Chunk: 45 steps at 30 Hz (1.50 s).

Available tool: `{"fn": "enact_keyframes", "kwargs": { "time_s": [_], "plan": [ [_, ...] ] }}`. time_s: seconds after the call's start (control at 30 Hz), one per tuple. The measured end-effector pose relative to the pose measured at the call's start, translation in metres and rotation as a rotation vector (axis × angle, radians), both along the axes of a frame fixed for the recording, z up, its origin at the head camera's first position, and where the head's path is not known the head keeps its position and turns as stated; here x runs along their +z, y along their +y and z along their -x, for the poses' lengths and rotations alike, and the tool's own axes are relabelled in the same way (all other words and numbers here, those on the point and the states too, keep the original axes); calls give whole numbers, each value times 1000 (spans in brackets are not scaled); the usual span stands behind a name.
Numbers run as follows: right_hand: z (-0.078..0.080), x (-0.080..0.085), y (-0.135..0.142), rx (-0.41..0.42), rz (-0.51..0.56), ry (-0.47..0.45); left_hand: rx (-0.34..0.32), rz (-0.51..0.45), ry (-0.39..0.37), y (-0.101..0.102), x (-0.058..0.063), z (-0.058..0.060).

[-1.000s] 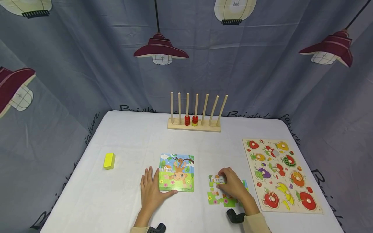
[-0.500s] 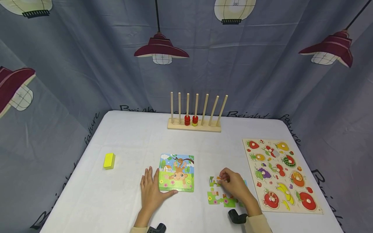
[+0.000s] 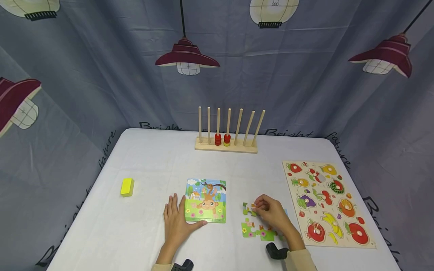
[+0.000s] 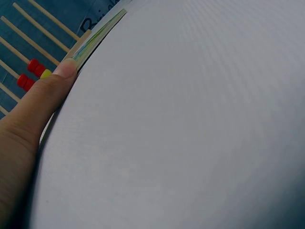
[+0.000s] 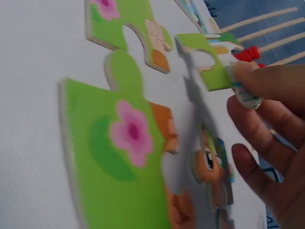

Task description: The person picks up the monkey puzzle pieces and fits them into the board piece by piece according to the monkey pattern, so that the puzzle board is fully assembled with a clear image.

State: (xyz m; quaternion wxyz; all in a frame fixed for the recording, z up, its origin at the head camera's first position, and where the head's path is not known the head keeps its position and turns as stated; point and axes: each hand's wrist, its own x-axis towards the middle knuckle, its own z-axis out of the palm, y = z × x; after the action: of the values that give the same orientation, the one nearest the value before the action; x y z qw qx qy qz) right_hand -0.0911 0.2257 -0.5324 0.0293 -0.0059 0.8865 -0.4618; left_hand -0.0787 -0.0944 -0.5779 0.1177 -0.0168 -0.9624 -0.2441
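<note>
Puzzle piece (image 5: 219, 78), green with a pale edge, is up off the worktop (image 3: 152, 162), over the far-left side of the loose pieces (image 3: 249, 232). Right grip (image 3: 271, 212) has it: thumb and index pinching its edge, lower fingers loosely bent, wrist in from the near right, back of the hand up.

Vs 1 s ago: thumb and index were wider apart over the cluster, now drawn together on the piece. Vs 0.5 s ago: same pinch, piece a touch farther from the person.

Left grip (image 3: 177, 224): palm down, fingers straight, thumb spread out along the near edge of the monkey puzzle (image 3: 205, 201), index by its left edge. No visible change across frames.

Farther out, all unmoved: fruit board (image 3: 322, 186) to the right, yellow block (image 3: 127, 187) left, peg rack (image 3: 226, 148) at the back.
</note>
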Motion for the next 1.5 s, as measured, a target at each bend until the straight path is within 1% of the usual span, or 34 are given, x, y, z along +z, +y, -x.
{"fn": "enact_keyframes", "kwargs": {
  "time_s": [0.17,0.33,0.4,0.6,0.67,0.77,0.9,1.03,1.13,1.3,1.43,1.5],
  "plan": [
    [2,-5,-6,-20,96,-1,-6,-3,16,1,0,0],
    [7,-12,-17,-14,172,16,-6,-4,2,1,0,0],
    [11,-14,-21,-7,195,-6,-5,-7,-9,1,0,1],
    [29,-15,-40,44,273,-109,-7,-7,-3,0,1,1],
    [36,-14,-50,69,289,-125,-7,-3,-2,0,1,1],
    [45,-12,-67,125,310,-125,-7,2,-10,-1,1,1],
    [55,-13,-90,212,311,-95,-10,8,-18,-1,1,1],
    [62,-16,-108,265,248,-51,-5,7,-14,0,1,0],
    [65,-14,-121,273,203,-32,-1,8,-8,0,1,0],
    [67,-12,-139,290,149,-35,-1,11,9,0,1,0],
    [66,-9,-150,301,131,-48,-3,14,28,0,0,1],
    [66,-8,-154,303,120,-41,-2,16,15,0,0,0]
  ]
}}
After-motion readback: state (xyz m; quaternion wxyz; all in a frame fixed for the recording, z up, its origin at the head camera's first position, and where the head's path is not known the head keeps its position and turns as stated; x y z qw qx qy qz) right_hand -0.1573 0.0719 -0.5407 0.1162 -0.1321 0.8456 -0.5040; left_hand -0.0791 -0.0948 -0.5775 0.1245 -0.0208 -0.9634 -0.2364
